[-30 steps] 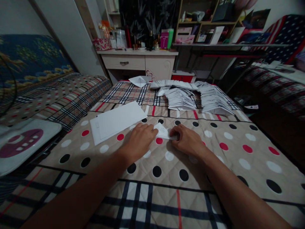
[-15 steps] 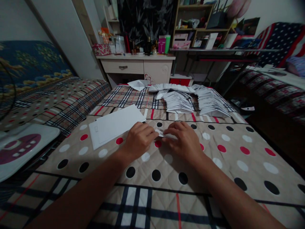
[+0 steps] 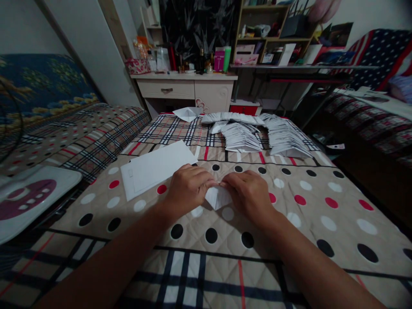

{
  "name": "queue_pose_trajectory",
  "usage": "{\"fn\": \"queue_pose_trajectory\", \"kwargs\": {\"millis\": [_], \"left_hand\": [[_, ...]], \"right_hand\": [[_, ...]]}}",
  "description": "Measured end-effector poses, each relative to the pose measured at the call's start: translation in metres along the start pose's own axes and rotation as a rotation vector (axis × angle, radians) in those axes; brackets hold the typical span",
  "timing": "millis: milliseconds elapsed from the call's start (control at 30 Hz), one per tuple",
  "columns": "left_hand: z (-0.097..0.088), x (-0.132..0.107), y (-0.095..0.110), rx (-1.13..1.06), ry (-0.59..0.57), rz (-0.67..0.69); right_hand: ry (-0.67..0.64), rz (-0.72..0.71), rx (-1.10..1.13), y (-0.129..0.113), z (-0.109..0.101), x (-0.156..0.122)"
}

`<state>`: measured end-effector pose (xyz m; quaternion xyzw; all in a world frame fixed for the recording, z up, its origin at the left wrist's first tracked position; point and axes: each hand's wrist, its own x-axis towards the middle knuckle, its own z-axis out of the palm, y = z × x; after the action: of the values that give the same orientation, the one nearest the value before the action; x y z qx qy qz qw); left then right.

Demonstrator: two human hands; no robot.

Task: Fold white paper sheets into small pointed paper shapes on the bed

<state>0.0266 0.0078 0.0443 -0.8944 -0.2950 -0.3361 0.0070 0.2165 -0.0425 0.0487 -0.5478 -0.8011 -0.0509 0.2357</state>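
My left hand (image 3: 186,189) and my right hand (image 3: 249,193) meet over a small folded piece of white paper (image 3: 217,198) on the dotted quilt (image 3: 309,206). Both hands pinch the paper's top edge with closed fingers, and its pointed lower part shows between them. A stack of flat white sheets (image 3: 154,168) lies just left of my left hand. Farther back sit rows of several folded white paper pieces (image 3: 254,131).
A white dresser (image 3: 186,88) with bottles and boxes stands beyond the bed's far edge, shelves (image 3: 273,38) beside it. A white board with a purple mark (image 3: 28,201) rests at the left. A dark gap (image 3: 360,154) runs along the bed's right side.
The folded paper has been turned or folded so that its point faces me. Both hands have drawn slightly closer together and toward me, now pinching its top edge.
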Motion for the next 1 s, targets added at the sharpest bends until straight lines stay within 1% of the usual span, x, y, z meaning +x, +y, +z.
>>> {"fn": "queue_pose_trajectory", "kwargs": {"millis": [67, 133, 267, 400, 500, 600, 700, 800, 867, 933, 967, 1000], "left_hand": [[0.0, 0.0, -0.004, 0.015, -0.019, -0.043], [0.0, 0.0, -0.01, 0.015, -0.031, -0.097], [-0.002, 0.001, -0.023, -0.106, -0.029, -0.238], [-0.007, 0.002, -0.035, -0.242, -0.037, -0.377], [-0.01, 0.004, -0.039, -0.312, -0.069, -0.411], [-0.011, 0.004, -0.039, -0.305, -0.073, -0.434], [-0.01, 0.002, -0.039, -0.314, -0.015, -0.507], [-0.004, 0.001, -0.041, -0.42, 0.125, -0.652], [0.001, 0.002, -0.041, -0.587, 0.238, -0.731], [0.006, 0.003, -0.037, -0.822, 0.315, -0.77], [0.009, 0.003, -0.034, -0.943, 0.31, -0.784], [0.011, 0.003, -0.031, -1.04, 0.266, -0.797]], "right_hand": [[-0.04, 0.079, 0.009, 0.005, 0.0, 0.0], [-0.096, 0.134, 0.087, 0.011, -0.001, 0.001], [-0.219, 0.18, 0.397, 0.024, -0.006, 0.004], [-0.284, 0.218, 0.626, 0.035, -0.007, 0.003], [-0.323, 0.251, 0.749, 0.042, -0.005, 0.001], [-0.35, 0.278, 0.84, 0.045, -0.003, -0.001], [-0.344, 0.322, 0.905, 0.043, -0.002, -0.001], [-0.305, 0.365, 0.927, 0.037, 0.002, 0.0], [-0.251, 0.399, 0.938, 0.031, 0.007, 0.0], [-0.173, 0.449, 0.96, 0.024, 0.013, 0.0], [-0.136, 0.475, 0.976, 0.021, 0.015, -0.001], [-0.102, 0.498, 0.992, 0.018, 0.017, -0.002]]}}
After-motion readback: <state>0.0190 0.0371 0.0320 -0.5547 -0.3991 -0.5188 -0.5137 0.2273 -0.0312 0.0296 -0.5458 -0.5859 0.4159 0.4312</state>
